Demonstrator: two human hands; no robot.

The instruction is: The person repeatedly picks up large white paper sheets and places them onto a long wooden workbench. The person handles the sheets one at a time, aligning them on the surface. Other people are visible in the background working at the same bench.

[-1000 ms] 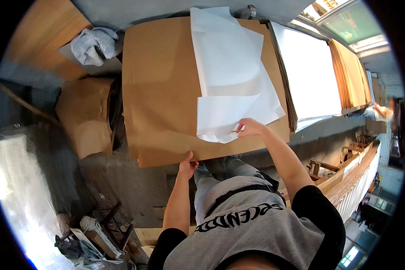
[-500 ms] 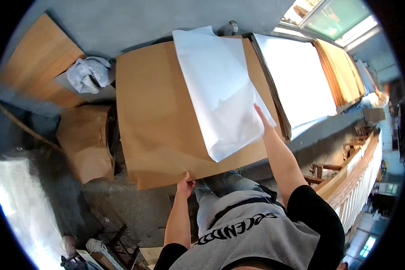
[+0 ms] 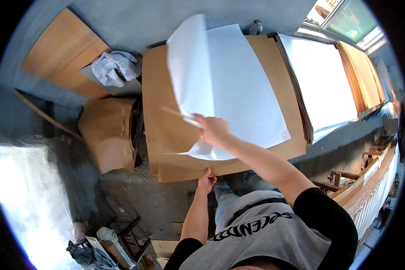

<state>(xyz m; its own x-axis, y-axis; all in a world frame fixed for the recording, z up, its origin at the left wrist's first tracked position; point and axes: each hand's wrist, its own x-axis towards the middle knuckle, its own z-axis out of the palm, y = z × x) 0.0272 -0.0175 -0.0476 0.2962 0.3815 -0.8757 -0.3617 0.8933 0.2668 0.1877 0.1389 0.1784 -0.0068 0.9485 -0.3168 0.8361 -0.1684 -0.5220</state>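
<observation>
A stack of brown board sheets (image 3: 166, 130) lies in front of me with large white paper sheets (image 3: 243, 85) on top. My right hand (image 3: 210, 129) grips the near corner of a white sheet (image 3: 186, 67) together with a thin wooden stick (image 3: 175, 112), and the sheet's left part stands lifted and curled upward. My left hand (image 3: 205, 180) rests on the near edge of the brown stack, fingers pressed against it.
A second pile topped with white paper (image 3: 324, 85) lies to the right, with more brown sheets (image 3: 362, 76) beyond it. Left of the stack are a crumpled brown paper bundle (image 3: 105, 132), a grey cloth (image 3: 114, 67) and wooden panels (image 3: 60, 51). A white railing (image 3: 373, 189) runs at the right.
My right hand has carried the white sheet's corner leftward and up, so the sheet now folds over and stands raised. The left hand stays on the stack's near edge.
</observation>
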